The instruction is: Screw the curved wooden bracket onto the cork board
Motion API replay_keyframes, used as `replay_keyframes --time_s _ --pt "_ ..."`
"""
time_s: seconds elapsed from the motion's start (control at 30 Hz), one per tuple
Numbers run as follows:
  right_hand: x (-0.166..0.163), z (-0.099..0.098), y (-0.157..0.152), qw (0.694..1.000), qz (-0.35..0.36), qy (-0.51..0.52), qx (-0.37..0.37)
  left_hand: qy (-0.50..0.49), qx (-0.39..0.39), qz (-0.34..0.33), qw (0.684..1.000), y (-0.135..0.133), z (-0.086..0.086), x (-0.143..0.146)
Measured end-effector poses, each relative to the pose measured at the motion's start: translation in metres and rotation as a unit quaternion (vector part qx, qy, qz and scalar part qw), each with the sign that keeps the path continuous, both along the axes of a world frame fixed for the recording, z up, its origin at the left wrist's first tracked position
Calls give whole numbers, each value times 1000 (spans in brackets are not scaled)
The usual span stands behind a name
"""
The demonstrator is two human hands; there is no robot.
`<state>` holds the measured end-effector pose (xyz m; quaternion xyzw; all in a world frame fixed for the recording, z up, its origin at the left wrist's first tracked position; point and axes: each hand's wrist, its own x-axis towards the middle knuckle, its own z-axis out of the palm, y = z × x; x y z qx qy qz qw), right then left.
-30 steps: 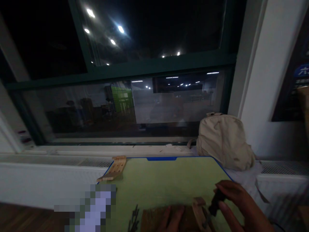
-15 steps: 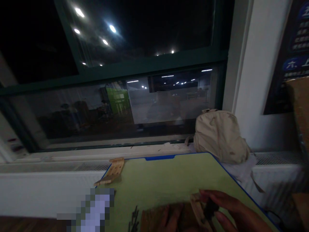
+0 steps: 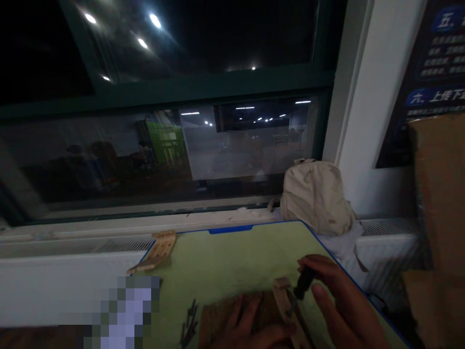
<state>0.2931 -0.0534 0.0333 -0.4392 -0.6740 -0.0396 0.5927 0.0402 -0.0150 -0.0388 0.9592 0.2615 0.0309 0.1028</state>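
Note:
My right hand [image 3: 341, 300] is closed around the dark handle of a small tool [image 3: 303, 285], a screwdriver by its look, whose shaft points down at a curved wooden piece [image 3: 285, 303]. My left hand [image 3: 250, 329] lies with fingers spread flat on a brown board [image 3: 218, 317] at the bottom edge, beside that wooden piece. Both rest on a green mat [image 3: 232, 257] with a blue border. A small heap of dark screws or nails [image 3: 189, 324] lies left of the board.
Another slatted wooden piece [image 3: 156, 251] sits at the mat's far left corner. A beige bag [image 3: 316, 196] stands on the sill at the back right. A cardboard box [image 3: 439, 194] rises on the right. Behind is a dark window with reflections.
The view has swung right and down a little. My right hand with the tool has shifted slightly left and up over the curved wooden piece; my left hand stays on the board.

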Motion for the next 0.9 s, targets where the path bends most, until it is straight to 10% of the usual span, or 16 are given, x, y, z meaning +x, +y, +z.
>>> replay_keyframes --time_s 0.27,0.9 --pt "-7 4 3 977 146 137 -74 12 11 -48 999 -23 62 9" --pt "-9 3 -6 984 171 45 9 -31 27 -49 998 -29 60 3"
